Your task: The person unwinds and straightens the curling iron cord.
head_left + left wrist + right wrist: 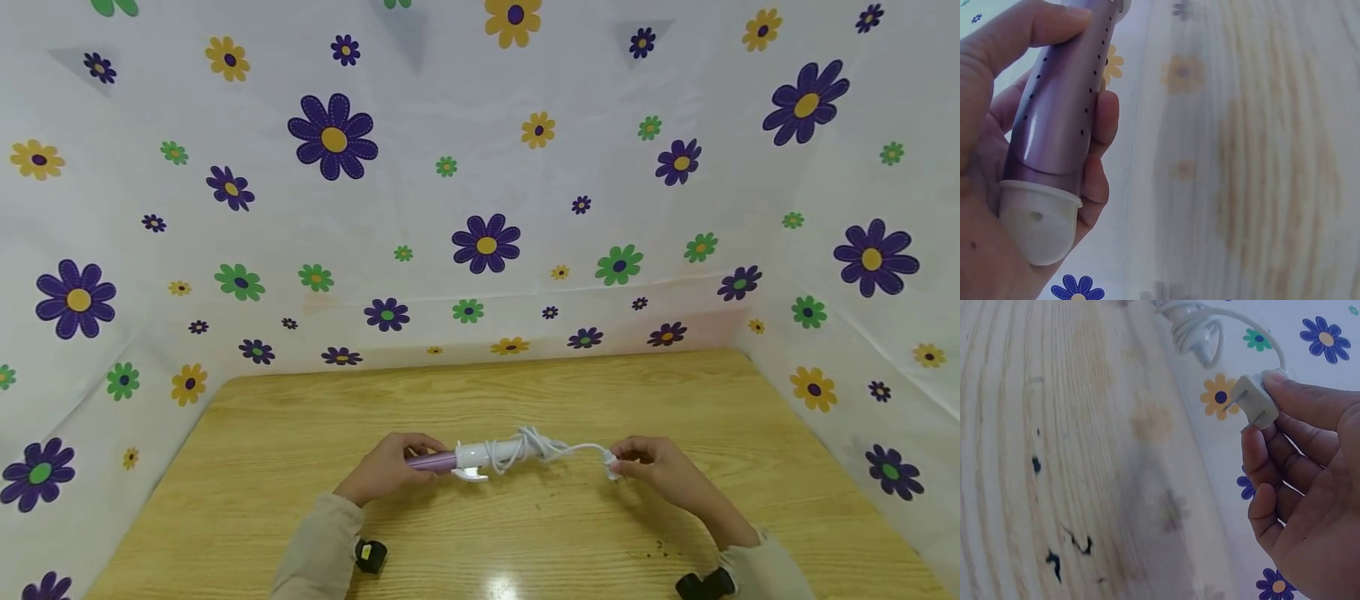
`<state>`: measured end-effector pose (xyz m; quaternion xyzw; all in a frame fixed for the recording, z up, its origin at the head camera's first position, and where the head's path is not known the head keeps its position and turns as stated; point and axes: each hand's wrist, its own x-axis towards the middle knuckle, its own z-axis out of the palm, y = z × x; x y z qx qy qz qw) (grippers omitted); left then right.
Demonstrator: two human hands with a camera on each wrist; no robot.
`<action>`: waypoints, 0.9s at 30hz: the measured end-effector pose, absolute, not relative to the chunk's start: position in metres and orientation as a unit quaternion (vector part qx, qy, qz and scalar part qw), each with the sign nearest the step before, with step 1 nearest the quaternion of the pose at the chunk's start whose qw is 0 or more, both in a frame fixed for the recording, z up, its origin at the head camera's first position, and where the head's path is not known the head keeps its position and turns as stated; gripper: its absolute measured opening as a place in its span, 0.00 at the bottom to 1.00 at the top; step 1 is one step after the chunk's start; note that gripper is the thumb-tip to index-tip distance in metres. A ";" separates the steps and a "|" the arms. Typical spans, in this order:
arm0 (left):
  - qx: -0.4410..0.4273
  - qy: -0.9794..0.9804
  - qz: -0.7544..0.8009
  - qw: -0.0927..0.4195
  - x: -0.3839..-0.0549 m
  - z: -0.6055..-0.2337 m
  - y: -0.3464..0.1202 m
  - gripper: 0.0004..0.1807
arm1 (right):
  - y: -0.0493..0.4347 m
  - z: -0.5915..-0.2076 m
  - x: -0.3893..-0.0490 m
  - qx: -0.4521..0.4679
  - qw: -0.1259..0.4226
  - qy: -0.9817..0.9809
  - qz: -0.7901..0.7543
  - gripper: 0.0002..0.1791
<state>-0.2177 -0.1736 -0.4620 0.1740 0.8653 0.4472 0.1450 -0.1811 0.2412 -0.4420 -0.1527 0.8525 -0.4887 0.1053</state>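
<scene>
A curling iron with a purple barrel [1060,106] and a white handle [474,455] is held above the wooden table. My left hand [393,467] grips the barrel, its fingers wrapped round it; the white end cap [1041,219] sits by the palm in the left wrist view. A white power cord [517,448] is wound round the handle in loose loops. One length of it runs right to a two-pin plug [1254,403]. Between thumb and fingers my right hand [660,471] pinches that plug, with its metal pins pointing away from the palm.
The wooden table [300,417] spreads beneath both hands. A white flower-print cloth [420,233] walls it at the back and both sides. Small dark marks [1054,562] dot the table near the right wrist. Black wrist devices [371,556] sit at both sleeves.
</scene>
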 end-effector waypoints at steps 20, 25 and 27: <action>0.191 0.840 0.490 0.134 -0.211 -0.449 -0.184 0.19 | 0.251 -0.452 -0.204 -0.123 0.127 0.864 -0.471 0.14; 0.203 0.828 0.500 0.150 -0.207 -0.445 -0.181 0.19 | 0.242 -0.447 -0.209 -0.108 0.101 0.877 -0.458 0.12; 0.206 0.826 0.502 0.155 -0.206 -0.443 -0.180 0.19 | 0.238 -0.442 -0.211 -0.105 0.091 0.880 -0.455 0.12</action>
